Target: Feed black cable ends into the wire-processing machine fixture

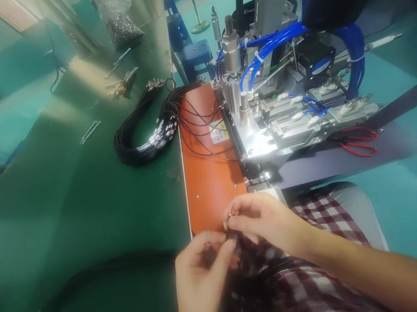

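Close together above my lap, both hands are pinched at the end of a thin black cable [230, 231]. My left hand [205, 273] grips the cable between thumb and forefinger. Just above it, my right hand [261, 217] pinches the cable's tip, where short thin wires [232, 210] stick out. The fine detail at the fingertips is too small and blurred to make out. Below the hands a dark bundle of cables [245, 288] lies over my lap, partly hidden by the left hand. A ring sits on a finger of the left hand.
A metal machine [262, 135] with blue air hoses [278, 39] stands to the right on an orange plate [210, 175]. A coiled bundle of black cables [129, 144] lies on the green table [98, 207], several strands reaching the machine. Red-handled scissors [359, 141] lie at right.
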The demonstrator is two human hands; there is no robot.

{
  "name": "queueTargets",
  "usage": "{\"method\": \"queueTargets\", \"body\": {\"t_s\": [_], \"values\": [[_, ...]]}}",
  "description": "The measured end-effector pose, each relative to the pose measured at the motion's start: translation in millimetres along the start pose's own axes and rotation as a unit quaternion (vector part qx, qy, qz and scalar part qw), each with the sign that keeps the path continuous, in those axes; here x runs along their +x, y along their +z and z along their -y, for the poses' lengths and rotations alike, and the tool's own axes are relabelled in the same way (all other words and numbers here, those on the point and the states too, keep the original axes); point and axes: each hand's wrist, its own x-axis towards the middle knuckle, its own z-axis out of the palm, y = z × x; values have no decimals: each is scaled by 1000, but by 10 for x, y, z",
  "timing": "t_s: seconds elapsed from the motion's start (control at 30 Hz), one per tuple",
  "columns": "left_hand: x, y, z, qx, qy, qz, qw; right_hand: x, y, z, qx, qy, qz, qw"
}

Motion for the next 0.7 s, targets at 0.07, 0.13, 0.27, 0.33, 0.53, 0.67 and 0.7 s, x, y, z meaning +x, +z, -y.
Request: {"method": "queueTargets", "body": {"t_s": [0.07,0.13,0.27,0.33,0.53,0.67,0.7], "values": [[-19,10,-12,-2,0,2,1000,-35,-12,-1,2,-6,-2,1000],[-38,15,-15,-1,0,5,1000,-71,-23,-6,7,-10,-6,1000],[-75,21,-13,-3,-1,11,1000,-143,-35,-13,15,-15,-21,1000],[-96,36,-27,-12,-7,8,1000,-181,-34,-6,14,-19,-25,999],[-184,123,-113,-48,-2,20,999,-300,-32,20,-15,-26,-21,999],[-222,169,-124,-54,-6,52,997,-378,-53,27,-96,-30,-35,994],[-229,178,-123,-46,-4,50,998,-397,-59,29,-119,-42,-47,991]]}}
